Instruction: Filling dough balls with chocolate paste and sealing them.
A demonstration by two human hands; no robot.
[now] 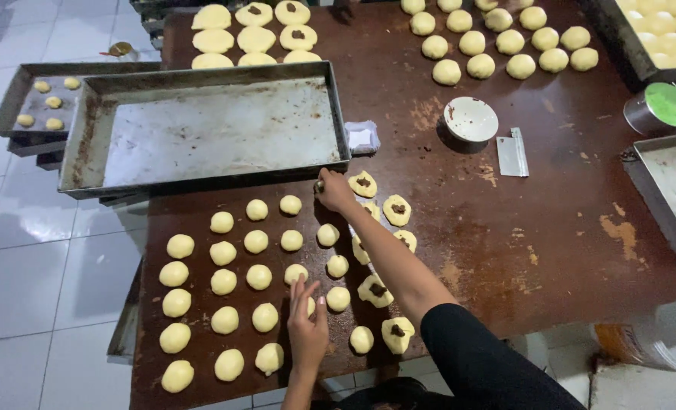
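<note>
1. The left hand point(307, 328) lay flat, fingers spread, pressing on a dough ball point(308, 306) at the near edge of the brown surface point(551, 228).
2. Around it sat rows of round dough balls point(224, 281), and just to their right flattened dough pieces with dark filling point(396, 210).
3. The right hand point(332, 190) reached farther, fingers pinched narrow around something small I could not tell, touching the rim of the large empty metal tray point(209, 129).
4. Beyond stood a white bowl point(471, 119), a metal scraper point(513, 152), and more dough balls point(505, 42).
</note>
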